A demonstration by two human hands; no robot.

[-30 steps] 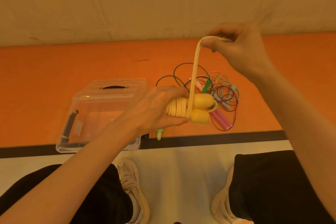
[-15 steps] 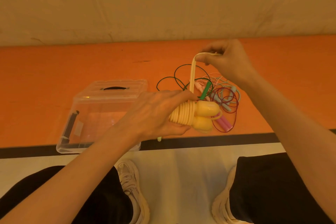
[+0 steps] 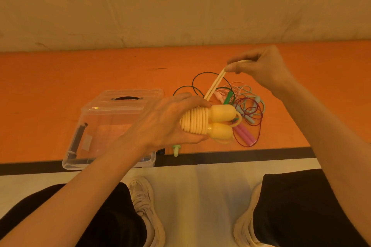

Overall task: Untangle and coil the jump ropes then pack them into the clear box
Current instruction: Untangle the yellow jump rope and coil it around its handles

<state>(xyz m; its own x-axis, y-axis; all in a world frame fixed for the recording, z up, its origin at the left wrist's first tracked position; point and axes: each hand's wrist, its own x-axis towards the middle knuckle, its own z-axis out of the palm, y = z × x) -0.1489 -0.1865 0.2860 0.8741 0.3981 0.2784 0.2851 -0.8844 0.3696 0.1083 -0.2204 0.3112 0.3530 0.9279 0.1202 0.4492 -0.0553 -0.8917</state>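
while the left hand (image 3: 170, 120) grips the yellow rope (image 3: 206, 121) by its coiled turns and paired handles, the right hand (image 3: 261, 68) pinches the rope's free doubled end, drawn up and away from the coil. this rope is held above the orange mat (image 3: 60, 78), just right of the clear box (image 3: 112, 126), which sits open on the mat. right of the box, behind the yellow rope, lies the tangle (image 3: 243, 102) of green, pink, blue and red ropes.
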